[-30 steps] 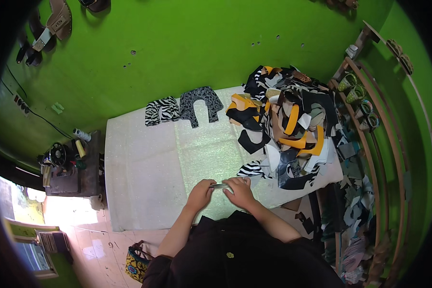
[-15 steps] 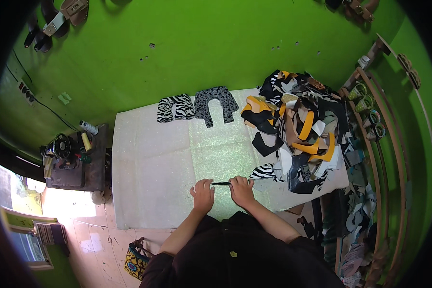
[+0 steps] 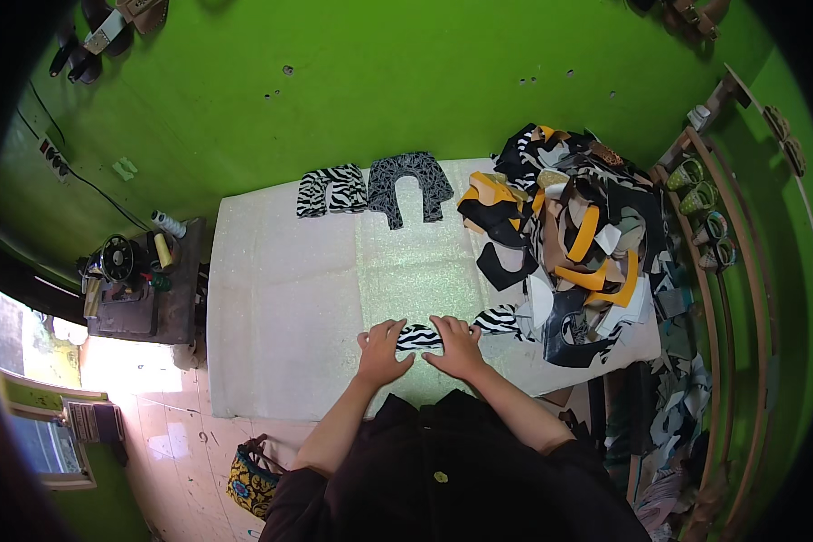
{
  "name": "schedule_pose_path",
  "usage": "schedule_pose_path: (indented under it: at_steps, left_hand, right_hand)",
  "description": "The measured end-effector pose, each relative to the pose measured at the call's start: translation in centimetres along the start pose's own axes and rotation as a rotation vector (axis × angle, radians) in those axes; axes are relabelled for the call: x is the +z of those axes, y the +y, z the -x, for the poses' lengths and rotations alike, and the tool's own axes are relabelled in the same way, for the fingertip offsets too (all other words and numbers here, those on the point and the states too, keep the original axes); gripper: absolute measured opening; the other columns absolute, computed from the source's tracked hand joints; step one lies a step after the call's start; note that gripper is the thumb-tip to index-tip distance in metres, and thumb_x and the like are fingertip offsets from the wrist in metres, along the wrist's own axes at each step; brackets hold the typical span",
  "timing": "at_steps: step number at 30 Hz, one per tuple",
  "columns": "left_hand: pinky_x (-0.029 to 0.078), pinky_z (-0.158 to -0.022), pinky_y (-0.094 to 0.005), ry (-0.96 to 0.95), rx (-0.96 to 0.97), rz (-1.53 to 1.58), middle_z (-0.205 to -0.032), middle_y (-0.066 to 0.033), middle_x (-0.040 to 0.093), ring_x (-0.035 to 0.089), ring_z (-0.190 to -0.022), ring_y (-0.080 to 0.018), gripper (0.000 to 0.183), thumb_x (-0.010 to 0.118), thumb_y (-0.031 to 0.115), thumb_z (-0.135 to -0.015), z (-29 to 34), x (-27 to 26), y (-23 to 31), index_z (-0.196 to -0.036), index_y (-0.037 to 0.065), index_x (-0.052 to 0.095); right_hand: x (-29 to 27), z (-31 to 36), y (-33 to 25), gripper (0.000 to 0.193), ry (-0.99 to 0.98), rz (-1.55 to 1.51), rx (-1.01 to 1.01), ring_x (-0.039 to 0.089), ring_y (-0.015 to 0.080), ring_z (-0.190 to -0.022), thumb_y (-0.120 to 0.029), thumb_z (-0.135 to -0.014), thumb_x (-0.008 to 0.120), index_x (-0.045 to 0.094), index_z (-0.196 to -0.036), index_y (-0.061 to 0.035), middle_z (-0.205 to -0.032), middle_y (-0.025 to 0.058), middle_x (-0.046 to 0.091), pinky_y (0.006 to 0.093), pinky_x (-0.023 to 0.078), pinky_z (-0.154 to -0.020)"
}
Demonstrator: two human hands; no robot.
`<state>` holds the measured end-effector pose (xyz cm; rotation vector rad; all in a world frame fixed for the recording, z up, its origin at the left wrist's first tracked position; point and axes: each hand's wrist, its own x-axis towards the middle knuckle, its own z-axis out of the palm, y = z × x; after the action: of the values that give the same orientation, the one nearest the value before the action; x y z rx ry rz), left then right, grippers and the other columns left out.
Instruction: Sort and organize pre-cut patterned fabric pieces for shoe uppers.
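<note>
A black-and-white zebra-striped piece (image 3: 420, 337) lies flat near the front of the table, between my hands. My left hand (image 3: 385, 354) rests at its left end, fingers stretched forward and thumb apart toward the middle. At the right end is my right hand (image 3: 459, 350), its fingers spread and partly over the piece, its thumb angled inward. Both hands hide the ends of the piece. Just beyond my right fingers lies another zebra-striped piece (image 3: 497, 319).
A pale glittery sheet covers the table (image 3: 280, 307). At the back lie zebra-striped pieces (image 3: 314, 192) and a grey patterned U-shaped stack (image 3: 412, 172). A heap of cut scraps (image 3: 585, 230) fills the right side. A sewing machine (image 3: 117, 257) stands left; a wooden rack (image 3: 709, 172) stands right.
The zebra-striped piece, held edge-on between both hands before, now lies with its striped face up. My fingers have loosened and stretched forward, and my thumbs have come away from it.
</note>
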<state>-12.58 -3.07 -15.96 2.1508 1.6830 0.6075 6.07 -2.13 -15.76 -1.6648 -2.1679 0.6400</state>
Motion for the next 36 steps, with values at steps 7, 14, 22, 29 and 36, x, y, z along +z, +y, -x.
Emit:
schedule_pose_path:
  at_steps: [7, 14, 22, 29, 36]
  left_hand:
    - [0.028, -0.079, -0.0386, -0.21, 0.041, -0.001, -0.095, -0.0039, 0.059, 0.053, -0.093, -0.0211, 0.049, 0.075, 0.033, -0.066, -1.9, 0.0, -0.6, -0.109, 0.014, 0.06]
    - [0.027, -0.085, -0.0388, -0.161, -0.005, 0.068, -0.109, -0.0069, 0.054, 0.049, -0.104, -0.0222, 0.055, 0.074, 0.032, -0.067, -1.2, -1.2, 0.0, -0.116, 0.015, 0.056]
    - [0.027, -0.084, -0.0387, 0.008, 0.128, 0.181, -0.106, -0.0058, 0.054, 0.048, -0.102, -0.023, 0.046, 0.072, 0.026, -0.069, -2.4, -1.5, 3.3, -0.112, 0.014, 0.057]
    - [0.044, -0.067, -0.0315, -0.264, -0.024, 0.41, -0.082, -0.0054, 0.063, 0.06, -0.071, -0.0228, 0.028, 0.066, 0.027, -0.078, -2.3, 0.3, 6.5, -0.099, 0.01, 0.063]
    - [0.044, -0.063, -0.0199, -0.636, -0.527, 1.024, -0.078, -0.0037, 0.061, 0.056, -0.071, -0.0076, 0.042, 0.065, 0.025, -0.084, -2.4, 1.3, 6.3, -0.113, -0.002, 0.053]
  right_hand:
    - [0.6, -1.1, 0.3, 0.047, -0.071, 0.101, -0.082, 0.047, 0.0217, -0.101, -0.036, -0.066, 0.072, 0.059, -0.105, -0.013, -0.102, 0.004, 0.054, 0.0471, 0.026, -0.088]
    - [-3.9, -1.2, 4.8, 0.045, -0.016, -0.038, 0.108, 0.043, 0.0256, -0.115, -0.014, -0.069, 0.059, 0.055, -0.115, -0.0152, -0.119, 0.0062, 0.053, 0.0497, 0.021, -0.095]
    - [-9.9, 0.1, 7.1, 0.04, -0.25, 0.215, 0.035, 0.047, 0.0249, -0.107, -0.02, -0.063, 0.069, 0.062, -0.102, -0.0148, -0.103, 0.0052, 0.054, 0.0489, 0.025, -0.093]
    - [-6.3, 3.7, 7.3, 0.016, -0.039, 0.146, 0.074, 0.053, 0.0251, -0.088, -0.018, -0.067, 0.065, 0.055, -0.078, -0.0119, -0.079, 0.0055, 0.055, 0.0428, 0.031, -0.079]
    - [-5.9, 5.0, 2.5, 0.022, 0.114, -0.022, -0.2, 0.052, 0.0247, -0.092, -0.014, -0.066, 0.066, 0.053, -0.084, -0.0118, -0.091, 0.0051, 0.054, 0.0419, 0.032, -0.083]
